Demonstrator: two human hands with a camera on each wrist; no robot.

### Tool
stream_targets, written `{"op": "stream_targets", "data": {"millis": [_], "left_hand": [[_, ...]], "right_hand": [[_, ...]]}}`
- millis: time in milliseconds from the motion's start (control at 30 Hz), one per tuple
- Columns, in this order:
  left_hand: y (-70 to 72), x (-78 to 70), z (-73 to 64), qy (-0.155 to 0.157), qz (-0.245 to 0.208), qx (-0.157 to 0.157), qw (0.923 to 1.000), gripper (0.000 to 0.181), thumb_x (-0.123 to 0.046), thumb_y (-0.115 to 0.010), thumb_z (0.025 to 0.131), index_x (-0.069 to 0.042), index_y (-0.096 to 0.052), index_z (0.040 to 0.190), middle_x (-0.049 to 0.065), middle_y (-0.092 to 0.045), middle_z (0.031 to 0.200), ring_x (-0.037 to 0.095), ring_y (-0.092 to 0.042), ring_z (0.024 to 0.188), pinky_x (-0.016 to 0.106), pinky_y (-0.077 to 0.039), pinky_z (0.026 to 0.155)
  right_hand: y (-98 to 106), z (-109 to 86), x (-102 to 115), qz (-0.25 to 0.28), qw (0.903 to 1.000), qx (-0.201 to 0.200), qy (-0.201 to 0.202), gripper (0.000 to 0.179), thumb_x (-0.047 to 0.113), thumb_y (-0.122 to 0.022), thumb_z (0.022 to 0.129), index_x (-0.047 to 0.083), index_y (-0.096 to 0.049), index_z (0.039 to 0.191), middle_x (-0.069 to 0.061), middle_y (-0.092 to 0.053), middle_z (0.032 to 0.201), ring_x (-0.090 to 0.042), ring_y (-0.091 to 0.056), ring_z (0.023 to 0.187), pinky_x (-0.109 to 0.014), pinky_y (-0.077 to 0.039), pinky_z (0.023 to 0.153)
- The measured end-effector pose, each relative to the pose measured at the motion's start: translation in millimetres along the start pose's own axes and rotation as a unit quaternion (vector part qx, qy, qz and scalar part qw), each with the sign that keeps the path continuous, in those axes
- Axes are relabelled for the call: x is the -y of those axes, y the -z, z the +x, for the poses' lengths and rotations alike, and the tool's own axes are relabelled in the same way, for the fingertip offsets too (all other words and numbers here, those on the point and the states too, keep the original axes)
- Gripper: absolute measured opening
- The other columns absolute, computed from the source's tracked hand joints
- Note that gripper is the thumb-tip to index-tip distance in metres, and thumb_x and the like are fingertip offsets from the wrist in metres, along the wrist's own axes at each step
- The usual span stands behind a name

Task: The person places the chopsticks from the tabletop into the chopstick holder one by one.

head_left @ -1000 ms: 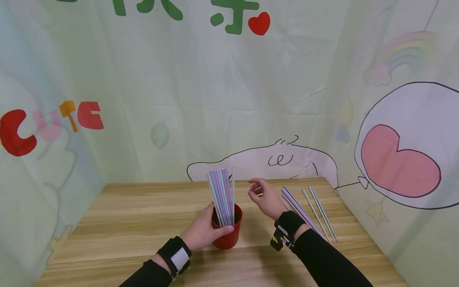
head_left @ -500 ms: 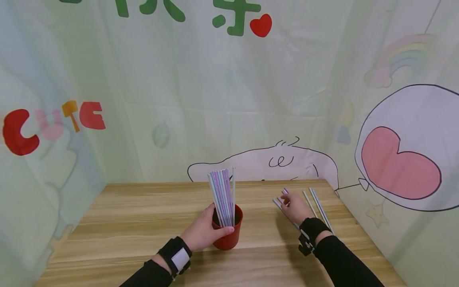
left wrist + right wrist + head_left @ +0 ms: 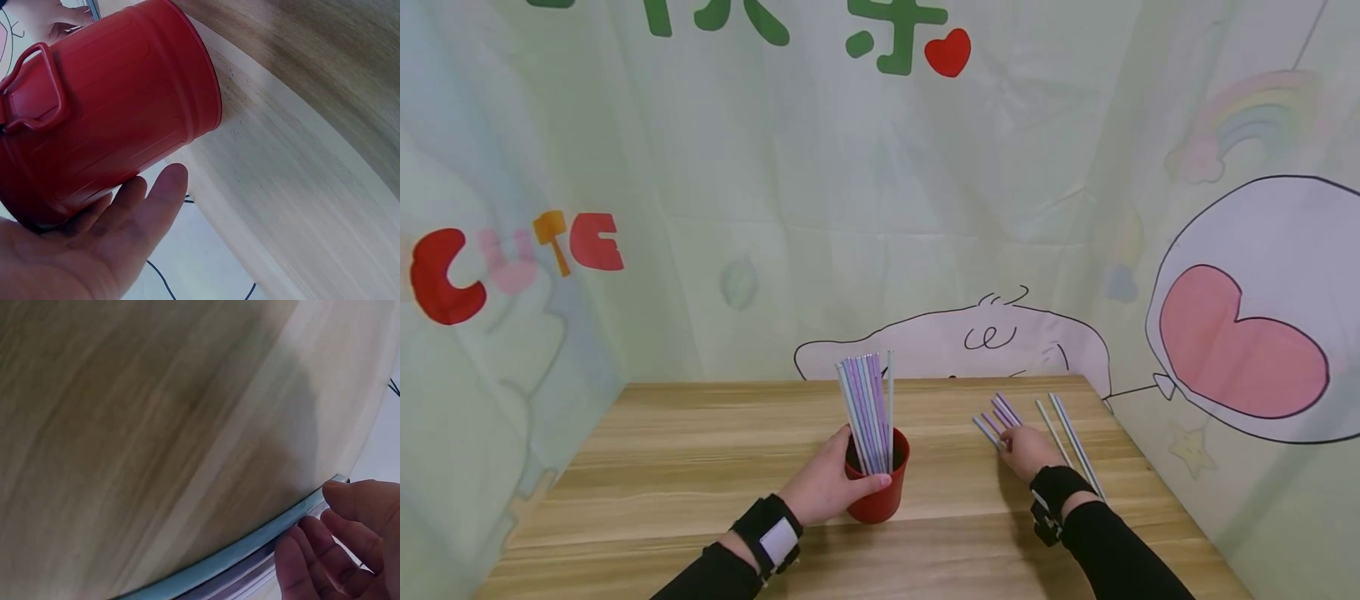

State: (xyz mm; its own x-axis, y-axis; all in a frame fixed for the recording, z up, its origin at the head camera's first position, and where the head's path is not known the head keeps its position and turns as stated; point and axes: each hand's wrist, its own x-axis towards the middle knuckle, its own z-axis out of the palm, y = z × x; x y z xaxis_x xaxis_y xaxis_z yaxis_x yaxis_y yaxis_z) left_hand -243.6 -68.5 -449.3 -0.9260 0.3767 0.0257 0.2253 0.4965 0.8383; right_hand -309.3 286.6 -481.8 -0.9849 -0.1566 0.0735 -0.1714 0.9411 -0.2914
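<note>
A small red bucket (image 3: 877, 502) stands on the table with a bundle of blue and purple straws (image 3: 867, 417) upright in it. My left hand (image 3: 829, 483) holds the bucket, thumb over the front rim and fingers along its left side. In the left wrist view the bucket's wall (image 3: 119, 94) and handle fill the upper left, with the fingers (image 3: 164, 190) under it. Right of the bucket, my right hand (image 3: 1028, 454) is low over loose purple and blue straws (image 3: 1000, 410). In the right wrist view its thumb and fingers pinch a light-blue straw (image 3: 250, 540) near one end.
More pale straws (image 3: 1075, 437) lie at the right, partly behind the right wrist. The wooden table (image 3: 722, 433) ends at a printed cloth backdrop (image 3: 715, 250) at the back and sides.
My right hand has moved from beside the bucket down to the right, onto the loose straws, and its fingers have drawn together there. The left hand and bucket stay in place.
</note>
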Motion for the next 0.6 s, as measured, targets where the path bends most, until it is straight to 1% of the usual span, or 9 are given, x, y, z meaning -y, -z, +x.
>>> {"op": "stream_targets", "data": {"millis": [133,233,367,600], "left_hand": [[-0.4,0.2,0.9,0.003,0.0,0.0,1.0,0.091,-0.046,-0.08,0.086,-0.021,-0.029,0.157,0.008,-0.047,0.153,0.035,-0.053,0.134,0.068,-0.048,0.103],[-0.6,0.5,1.4,0.005,-0.001,0.001,1.0,0.091,-0.046,-0.08,0.086,-0.022,-0.028,0.157,0.008,-0.047,0.153,0.035,-0.053,0.134,0.067,-0.048,0.103],[-0.3,-0.1,1.2,0.006,-0.003,0.001,1.0,0.091,-0.046,-0.08,0.085,-0.023,-0.029,0.157,0.007,-0.048,0.153,0.034,-0.053,0.134,0.067,-0.048,0.103],[0.6,-1.9,0.0,0.007,-0.009,0.003,0.9999,0.091,-0.044,-0.081,0.085,-0.022,-0.029,0.157,0.008,-0.048,0.153,0.035,-0.053,0.134,0.067,-0.048,0.103]], "right_hand": [[-3,-0.1,-1,0.004,0.9999,0.015,0.006,0.017,0.005,-0.072,0.086,0.0,-0.073,0.103,-0.004,-0.068,0.082,-0.018,-0.06,0.075,-0.035,-0.053,0.069],[-5,0.1,0,0.003,0.9999,0.013,0.007,0.016,0.007,-0.073,0.086,0.002,-0.074,0.101,-0.004,-0.069,0.082,-0.017,-0.061,0.076,-0.036,-0.054,0.07],[-7,1.0,3,-0.013,0.9999,0.008,0.004,0.014,0.009,-0.075,0.085,0.004,-0.075,0.098,-0.002,-0.069,0.081,-0.018,-0.062,0.076,-0.037,-0.054,0.07],[-10,1.0,13,-0.019,0.9996,0.012,0.014,0.014,0.011,-0.076,0.086,0.006,-0.076,0.099,-0.002,-0.07,0.081,-0.016,-0.06,0.074,-0.036,-0.053,0.072]]}}
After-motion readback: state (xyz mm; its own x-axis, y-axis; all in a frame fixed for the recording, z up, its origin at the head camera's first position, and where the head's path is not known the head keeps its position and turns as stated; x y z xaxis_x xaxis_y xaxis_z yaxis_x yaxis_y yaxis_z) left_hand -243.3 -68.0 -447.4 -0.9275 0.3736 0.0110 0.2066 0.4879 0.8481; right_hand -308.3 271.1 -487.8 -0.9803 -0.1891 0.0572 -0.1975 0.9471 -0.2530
